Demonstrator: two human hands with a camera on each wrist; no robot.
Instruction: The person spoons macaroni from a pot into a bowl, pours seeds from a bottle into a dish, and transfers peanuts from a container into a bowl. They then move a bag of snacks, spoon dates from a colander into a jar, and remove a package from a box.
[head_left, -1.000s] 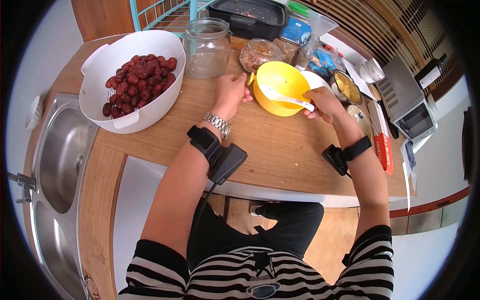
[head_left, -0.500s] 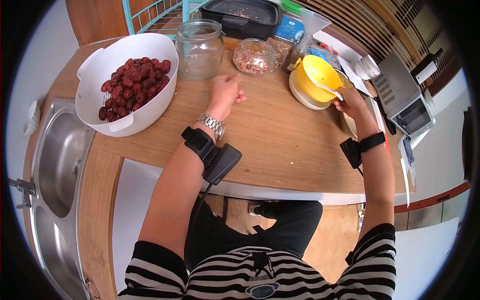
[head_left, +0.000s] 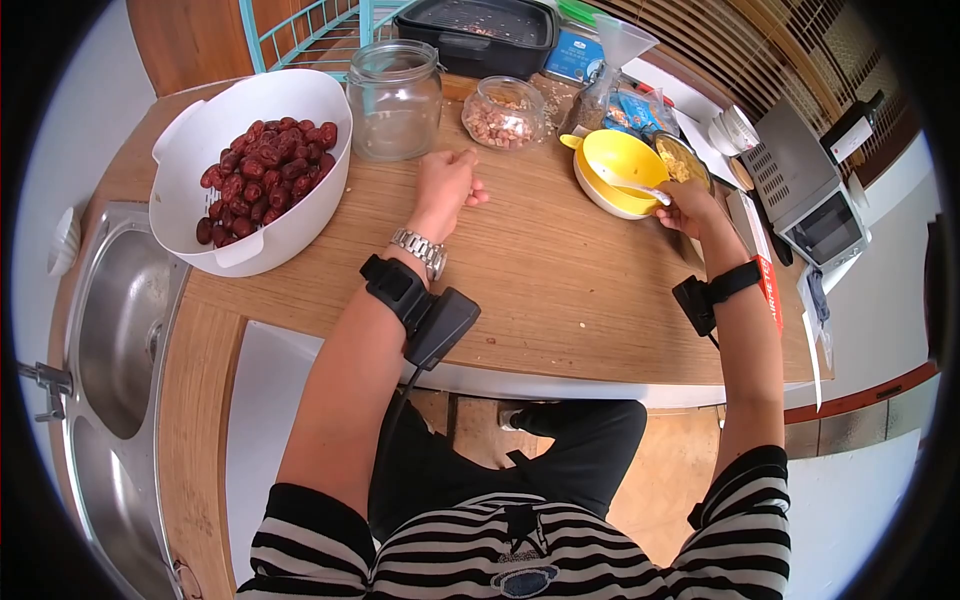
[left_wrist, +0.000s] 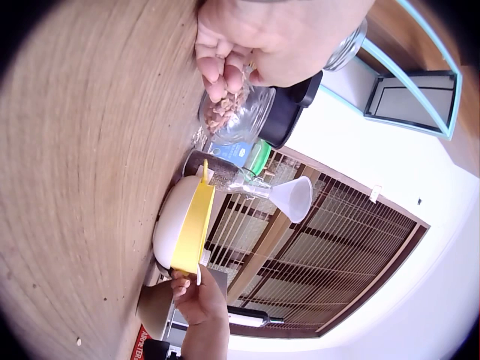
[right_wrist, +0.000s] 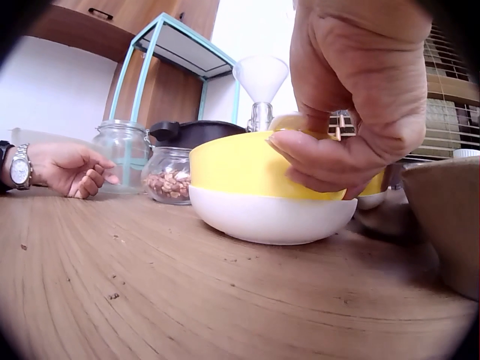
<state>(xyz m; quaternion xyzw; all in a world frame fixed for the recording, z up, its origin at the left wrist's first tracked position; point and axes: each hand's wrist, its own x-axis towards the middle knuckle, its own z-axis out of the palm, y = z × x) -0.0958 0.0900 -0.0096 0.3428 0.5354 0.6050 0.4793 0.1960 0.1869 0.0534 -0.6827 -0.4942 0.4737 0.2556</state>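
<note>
In the head view my right hand (head_left: 692,208) pinches the near right rim of a yellow bowl (head_left: 615,155), thumb and fingers also at the handle of a white spoon (head_left: 640,187) lying in it. The right wrist view shows the yellow bowl nested in a white bowl (right_wrist: 270,223) on the table. My left hand (head_left: 443,192) rests on the wood with loosely curled fingers and holds nothing. Behind it stand a large clear glass jar (head_left: 395,120) and a small glass jar (head_left: 503,122) with chopped nuts inside.
Left stands a white colander (head_left: 170,205) of red dates (head_left: 262,175), beside a steel sink (head_left: 115,330). Across the back are a black pan (head_left: 475,50), a bottle with a funnel (head_left: 622,42) and blue packets. A microwave (head_left: 815,215) stands at right.
My right hand has carried the yellow bowl with the spoon rightward and lowered it into the white bowl. My left hand, earlier beside the yellow bowl's tab, has shifted slightly left.
</note>
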